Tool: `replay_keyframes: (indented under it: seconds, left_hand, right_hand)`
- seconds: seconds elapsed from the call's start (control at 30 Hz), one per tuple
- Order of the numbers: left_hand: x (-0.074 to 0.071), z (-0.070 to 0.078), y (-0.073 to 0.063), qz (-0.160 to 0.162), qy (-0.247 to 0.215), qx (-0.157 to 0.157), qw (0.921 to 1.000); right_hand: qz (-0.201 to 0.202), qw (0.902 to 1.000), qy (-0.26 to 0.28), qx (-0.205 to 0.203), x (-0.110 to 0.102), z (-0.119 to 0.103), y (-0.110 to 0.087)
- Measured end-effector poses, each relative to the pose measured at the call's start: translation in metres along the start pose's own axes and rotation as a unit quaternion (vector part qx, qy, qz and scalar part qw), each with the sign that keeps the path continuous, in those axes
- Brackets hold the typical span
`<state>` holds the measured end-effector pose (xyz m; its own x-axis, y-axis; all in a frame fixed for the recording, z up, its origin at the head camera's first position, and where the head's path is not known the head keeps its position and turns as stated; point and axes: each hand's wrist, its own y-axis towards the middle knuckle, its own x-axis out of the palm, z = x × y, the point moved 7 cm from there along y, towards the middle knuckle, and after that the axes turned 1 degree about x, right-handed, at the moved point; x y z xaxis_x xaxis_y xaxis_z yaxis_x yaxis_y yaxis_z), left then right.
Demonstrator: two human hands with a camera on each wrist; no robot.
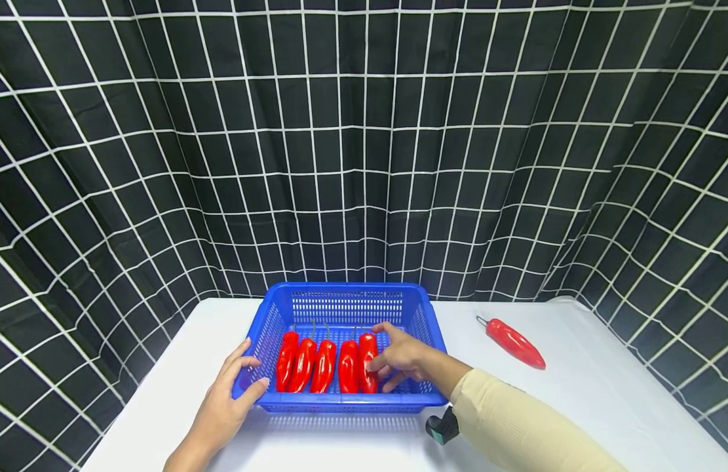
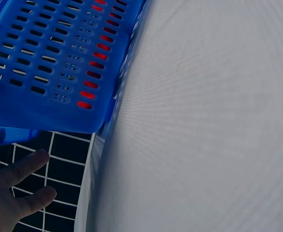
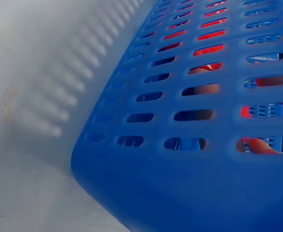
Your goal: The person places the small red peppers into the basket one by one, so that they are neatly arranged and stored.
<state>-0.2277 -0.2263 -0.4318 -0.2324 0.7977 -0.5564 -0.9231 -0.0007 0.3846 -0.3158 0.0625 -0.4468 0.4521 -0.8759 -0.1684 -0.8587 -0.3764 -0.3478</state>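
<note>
Several glossy red chili peppers (image 1: 324,367) lie side by side, stems toward the back, in a blue plastic basket (image 1: 358,286). My right hand (image 1: 402,354) reaches into the basket from the right with its fingers spread. One fingertip overlaps the rightmost pepper (image 1: 368,380); another is by its stem end. My left hand (image 1: 225,396) is at the basket's front left corner, thumb and index finger over the rim. In the left wrist view, two straight fingers (image 2: 27,166) stand apart beside the basket. Through the wall slots, the right wrist view shows red pepper (image 3: 210,50).
Another red pepper (image 1: 517,344) lies on the white table (image 1: 599,393), right of the basket. A small black device (image 1: 443,426) shows beneath the right forearm. Black cloth with a white grid (image 1: 364,151) hangs behind and at both sides.
</note>
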Motion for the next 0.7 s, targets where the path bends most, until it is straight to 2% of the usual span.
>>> replay_keyframes:
  seconds: [0.13,0.33,0.7]
  left_hand:
    - [0.000,0.000,0.000,0.001,-0.001,0.002,1.0000]
    - [0.000,-0.001,0.000,0.001,-0.002,0.002,1.0000]
    - [0.001,-0.001,0.001,-0.001,-0.006,-0.002,1.0000]
  right_hand:
    - [-0.005,1.0000,-0.004,0.000,0.000,0.001,-0.001]
    - [0.016,0.9998,-0.014,-0.003,-0.006,0.000,-0.002]
    - [0.038,0.9989,0.009,-0.024,-0.015,-0.009,-0.005]
